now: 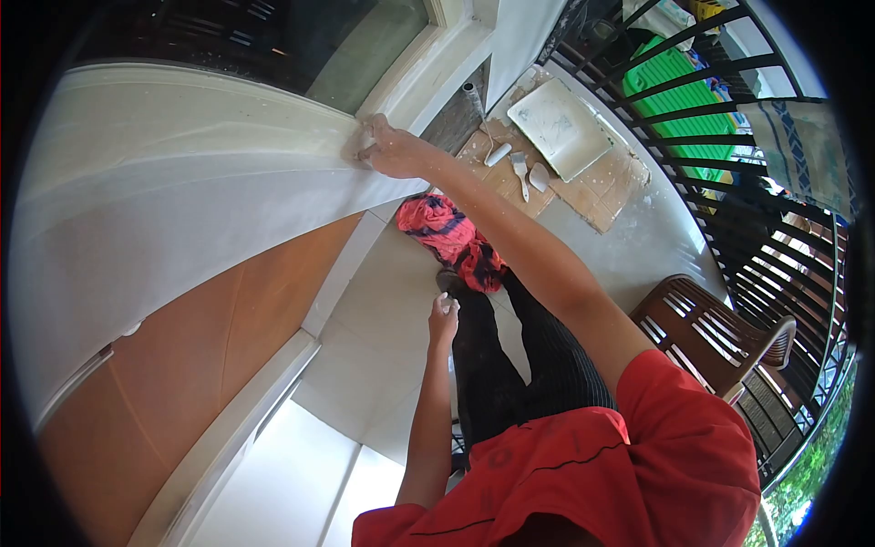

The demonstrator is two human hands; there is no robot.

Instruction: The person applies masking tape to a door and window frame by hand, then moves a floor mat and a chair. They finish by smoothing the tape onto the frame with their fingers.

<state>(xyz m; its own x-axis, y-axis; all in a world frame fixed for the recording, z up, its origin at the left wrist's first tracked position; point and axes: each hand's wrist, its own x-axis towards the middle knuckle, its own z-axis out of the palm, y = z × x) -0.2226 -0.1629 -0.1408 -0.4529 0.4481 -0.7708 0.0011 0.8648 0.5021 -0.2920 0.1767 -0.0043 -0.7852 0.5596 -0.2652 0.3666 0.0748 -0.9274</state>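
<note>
My right hand [398,151] reaches up across the view to the white window ledge [228,114]. Its curled fingers press against the ledge's corner, just below the window frame [415,77]. Whatever those fingers hold, if anything, is hidden. White dust marks this hand and forearm. Lower down, my left hand [444,319] hangs in front of my dark trousers [478,351], its fingers closed and whitened at the tips. A small pale thing may be in them, but I cannot make it out. Beyond it on the floor lies a bundled pink and dark cloth [437,228].
On spattered cardboard [602,196] lie a white paint tray [556,128], a paint roller [498,154], a paintbrush [520,173] and a small pale scraper-like piece [540,177]. A brown plastic chair [702,333] stands at right, by a black railing [693,109]. Brown panels [210,337] lie below the ledge.
</note>
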